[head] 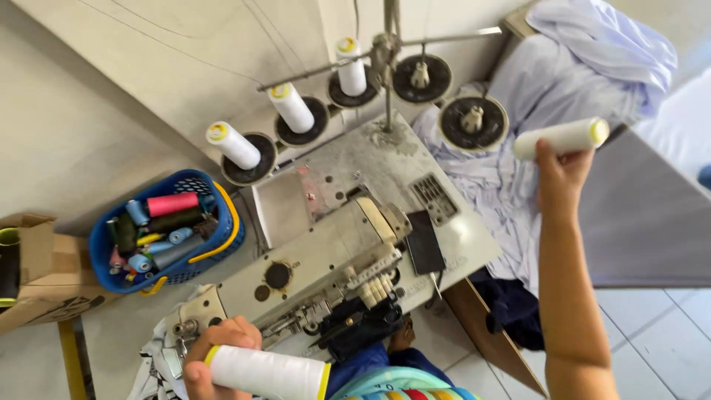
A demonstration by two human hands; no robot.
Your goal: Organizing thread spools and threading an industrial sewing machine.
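My left hand [215, 355] grips a white thread cone [270, 372] with yellow ends, low in the view, just in front of the sewing machine [311, 274]. My right hand [561, 172] is stretched out far to the right, holding up a second white thread cone [563, 138] beside the thread stand. The stand [386, 67] carries three white cones [290, 107] on black round bases; two bases [472, 122] at the right hold only small bare cores.
A blue basket [167, 230] of several coloured thread spools sits left of the machine, with a cardboard box [41, 270] beyond it. Pale lilac cloth [563, 67] is heaped at the top right. Dark fabric hangs below the table edge over a tiled floor [652, 341].
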